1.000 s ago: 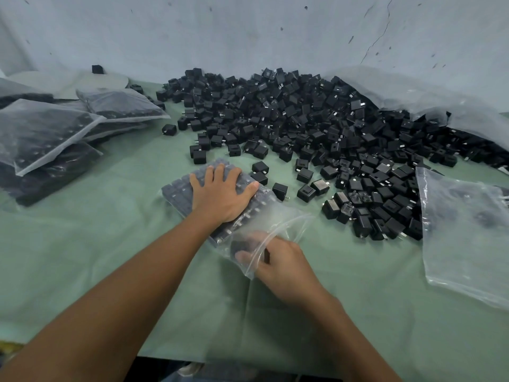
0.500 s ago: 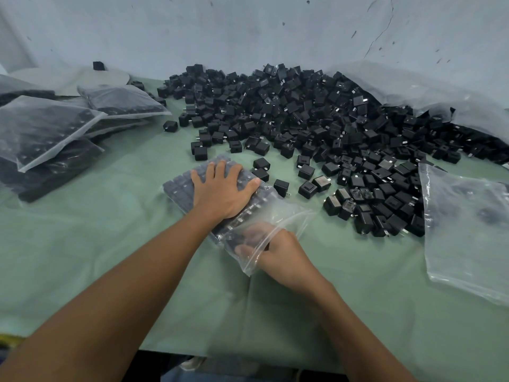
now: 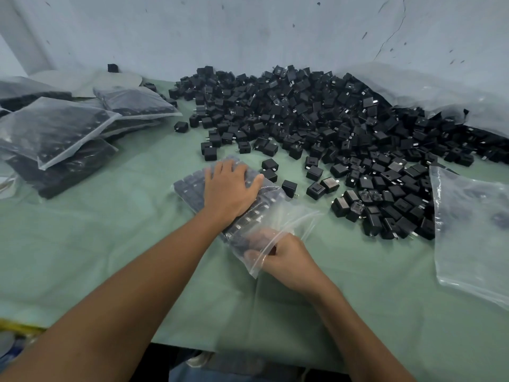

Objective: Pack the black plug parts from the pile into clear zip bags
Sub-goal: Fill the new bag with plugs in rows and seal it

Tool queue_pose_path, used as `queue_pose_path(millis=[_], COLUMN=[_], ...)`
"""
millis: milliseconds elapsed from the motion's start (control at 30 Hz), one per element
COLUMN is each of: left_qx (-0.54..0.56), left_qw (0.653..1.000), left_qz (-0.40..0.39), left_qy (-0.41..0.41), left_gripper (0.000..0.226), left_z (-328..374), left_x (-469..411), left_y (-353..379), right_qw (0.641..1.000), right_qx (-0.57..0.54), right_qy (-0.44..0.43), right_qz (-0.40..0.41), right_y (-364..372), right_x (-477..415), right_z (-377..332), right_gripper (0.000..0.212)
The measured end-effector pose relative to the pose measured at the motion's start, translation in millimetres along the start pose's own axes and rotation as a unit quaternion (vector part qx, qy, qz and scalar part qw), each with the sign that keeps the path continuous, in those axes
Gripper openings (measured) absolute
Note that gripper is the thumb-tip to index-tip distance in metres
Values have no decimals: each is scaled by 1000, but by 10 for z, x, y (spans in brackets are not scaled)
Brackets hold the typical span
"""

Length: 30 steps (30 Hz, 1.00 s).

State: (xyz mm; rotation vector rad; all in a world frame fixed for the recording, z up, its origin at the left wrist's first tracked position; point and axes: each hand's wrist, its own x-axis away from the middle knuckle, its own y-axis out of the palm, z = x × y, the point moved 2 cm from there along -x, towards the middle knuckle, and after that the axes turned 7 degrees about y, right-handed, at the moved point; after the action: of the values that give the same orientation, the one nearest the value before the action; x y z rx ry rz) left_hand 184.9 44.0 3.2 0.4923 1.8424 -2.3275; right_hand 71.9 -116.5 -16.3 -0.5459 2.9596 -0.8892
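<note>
Pressing flat, your left hand (image 3: 231,188) lies palm down on the far half of 1 clear zip bag (image 3: 192,188), fingers straight and slightly spread, thumb pointing right, forearm running in from the lower left. Your right hand (image 3: 286,260) meets the bag's open near end with its fingers curled and seen blurred through the film; a dark sliver shows between thumb and forefinger, but you cannot tell whether it grips a part, the plastic, or both. The bag lies slantwise on the green cloth (image 3: 110,244) at mid-table, and the plug parts (image 3: 253,213) inside it sit in neat rows under your left palm, with the mouth end loose and slack. Beyond it spreads 1 pile (image 3: 303,119) of black plug parts, far too many to count, reaching back to the wall (image 3: 248,31); 3 loose parts lie just beside your left fingertips. At the far left, at least 4 filled bags (image 3: 52,130) are stacked and overlapping. At the right edge lie empty bags (image 3: 473,230), their number not readable. Behind the pile's right side rests 1 crumpled plastic sheet (image 3: 427,86).
</note>
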Motion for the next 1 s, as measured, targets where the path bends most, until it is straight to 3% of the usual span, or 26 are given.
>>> queue_pose_path(millis=[67, 133, 367, 533, 733, 867, 933, 1000], left_qx=[-21, -17, 22, 48, 55, 125, 109, 96], left_qw=[998, 997, 992, 993, 989, 982, 984, 987], left_qz=[47, 47, -67, -50, -122, -136, -135, -125], left_qy=[32, 50, 109, 92, 60, 25, 35, 41], left_gripper=[50, 49, 50, 52, 57, 54, 56, 58], left_z=[36, 55, -169, -154, -92, -53, -45, -39], left_x=[48, 76, 281, 401, 417, 409, 446, 486], left_y=[-41, -82, -148, -162, -154, -174, -146, -128], right_qw=[1000, 999, 996, 993, 994, 989, 980, 976], right_qx=[20, 32, 72, 93, 87, 111, 143, 158], right_qy=[3, 1, -21, -35, -62, -93, -118, -130], right_qz=[9, 19, 41, 55, 36, 42, 66, 80], right_y=[7, 4, -4, 17, 29, 50, 56, 65], right_x=[12, 19, 60, 36, -13, -39, 0, 33], right_z=[-3, -15, -40, -26, 45, 6, -72, -127], right_gripper=[28, 28, 24, 23, 23, 24, 40, 42])
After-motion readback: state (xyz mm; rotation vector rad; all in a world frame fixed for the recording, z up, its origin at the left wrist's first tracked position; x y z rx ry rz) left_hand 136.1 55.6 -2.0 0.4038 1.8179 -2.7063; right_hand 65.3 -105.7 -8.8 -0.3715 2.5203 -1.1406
